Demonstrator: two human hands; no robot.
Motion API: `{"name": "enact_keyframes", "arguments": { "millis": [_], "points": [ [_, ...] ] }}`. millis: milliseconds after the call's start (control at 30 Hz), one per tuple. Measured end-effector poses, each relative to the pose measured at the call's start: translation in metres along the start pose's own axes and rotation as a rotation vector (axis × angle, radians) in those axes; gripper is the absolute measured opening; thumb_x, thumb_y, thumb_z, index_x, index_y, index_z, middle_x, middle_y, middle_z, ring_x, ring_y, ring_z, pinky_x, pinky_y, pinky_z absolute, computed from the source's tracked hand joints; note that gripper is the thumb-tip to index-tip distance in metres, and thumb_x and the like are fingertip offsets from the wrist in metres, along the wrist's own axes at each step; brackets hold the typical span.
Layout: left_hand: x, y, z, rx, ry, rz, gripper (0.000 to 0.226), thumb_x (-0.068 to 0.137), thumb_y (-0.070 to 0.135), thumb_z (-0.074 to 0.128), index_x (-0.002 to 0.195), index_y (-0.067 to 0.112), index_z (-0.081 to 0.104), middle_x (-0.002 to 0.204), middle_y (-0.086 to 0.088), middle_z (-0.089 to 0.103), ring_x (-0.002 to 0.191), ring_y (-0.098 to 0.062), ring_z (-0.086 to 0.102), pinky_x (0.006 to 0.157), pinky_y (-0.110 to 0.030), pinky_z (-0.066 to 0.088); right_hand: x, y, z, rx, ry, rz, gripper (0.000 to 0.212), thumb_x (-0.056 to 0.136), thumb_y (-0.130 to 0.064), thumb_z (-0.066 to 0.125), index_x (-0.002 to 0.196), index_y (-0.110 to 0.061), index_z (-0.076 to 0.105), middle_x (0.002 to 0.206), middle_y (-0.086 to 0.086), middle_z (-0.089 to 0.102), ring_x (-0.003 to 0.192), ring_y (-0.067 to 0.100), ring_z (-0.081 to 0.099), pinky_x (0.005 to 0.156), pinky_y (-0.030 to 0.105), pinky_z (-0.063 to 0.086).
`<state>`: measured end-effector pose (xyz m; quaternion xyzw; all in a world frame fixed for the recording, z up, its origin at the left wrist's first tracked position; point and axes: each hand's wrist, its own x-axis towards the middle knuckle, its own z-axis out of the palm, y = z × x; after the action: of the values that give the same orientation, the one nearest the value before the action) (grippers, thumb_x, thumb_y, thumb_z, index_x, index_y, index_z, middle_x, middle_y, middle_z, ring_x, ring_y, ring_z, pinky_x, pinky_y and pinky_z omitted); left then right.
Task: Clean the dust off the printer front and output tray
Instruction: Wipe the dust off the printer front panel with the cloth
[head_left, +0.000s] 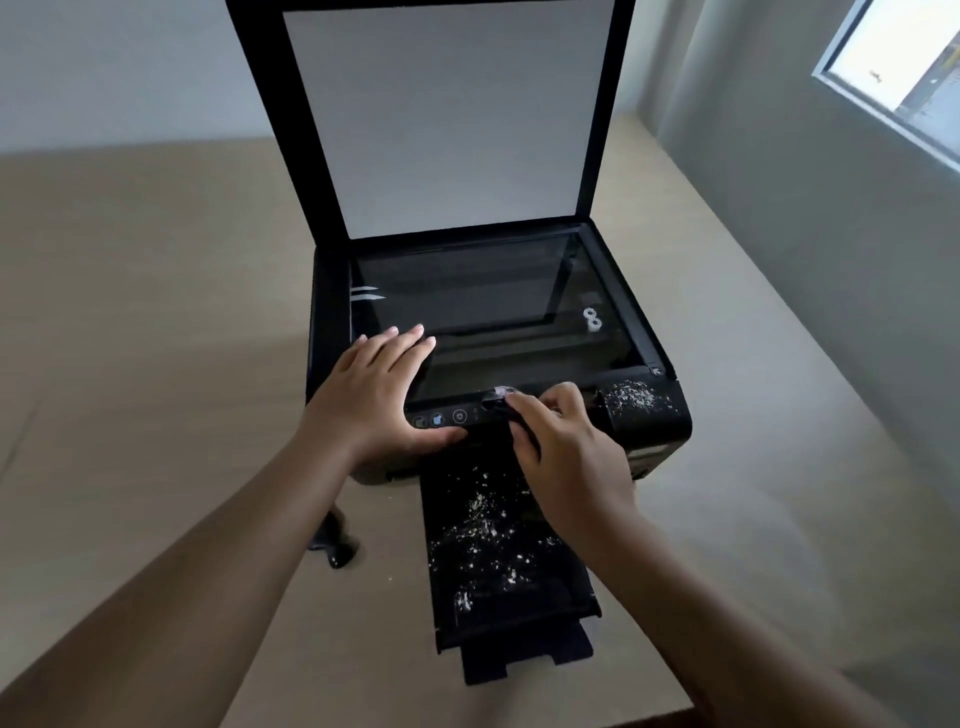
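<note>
A black printer (660, 421) stands on a beige table with its scanner lid (447, 114) raised. White dust specks cover its pulled-out output tray (493, 545) and the front right corner (636, 397). My left hand (379, 395) lies flat, fingers apart, on the front left of the scanner glass and control panel. My right hand (566, 452) pinches a small dark cloth (501, 400) against the front edge of the control panel, above the tray.
A small black object (335, 543) lies on the table (156, 364) left of the tray. The table's right edge runs along a grey wall with a window (904, 67) at the upper right. The table's near edge is just below the tray.
</note>
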<state>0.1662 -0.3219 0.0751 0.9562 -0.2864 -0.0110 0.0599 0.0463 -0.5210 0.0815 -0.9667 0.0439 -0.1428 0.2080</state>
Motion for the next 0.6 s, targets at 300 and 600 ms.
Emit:
{"name": "enact_keyframes", "arguments": {
  "millis": [300, 600],
  "points": [
    [-0.002, 0.002, 0.0, -0.012, 0.007, -0.012, 0.123, 0.059, 0.1, 0.022, 0.156, 0.026, 0.019, 0.163, 0.009, 0.016, 0.15, -0.015, 0.01, 0.123, -0.04, 0.008, 0.001, 0.002, 0.001, -0.05, -0.039, -0.084, 0.017, 0.092, -0.024, 0.06, 0.109, -0.024, 0.063, 0.097, 0.0, 0.051, 0.046, 0.025, 0.052, 0.033, 0.034, 0.043],
    [-0.001, -0.003, 0.0, -0.007, 0.025, 0.014, 0.119, 0.062, 0.097, 0.025, 0.156, 0.024, 0.018, 0.163, 0.007, 0.015, 0.15, -0.017, 0.009, 0.123, -0.041, 0.006, -0.001, -0.009, 0.0, -0.076, -0.043, -0.02, 0.024, 0.094, -0.028, 0.057, 0.118, -0.029, 0.061, 0.101, -0.003, 0.052, 0.049, 0.026, 0.055, 0.038, 0.033, 0.045]
  ]
}}
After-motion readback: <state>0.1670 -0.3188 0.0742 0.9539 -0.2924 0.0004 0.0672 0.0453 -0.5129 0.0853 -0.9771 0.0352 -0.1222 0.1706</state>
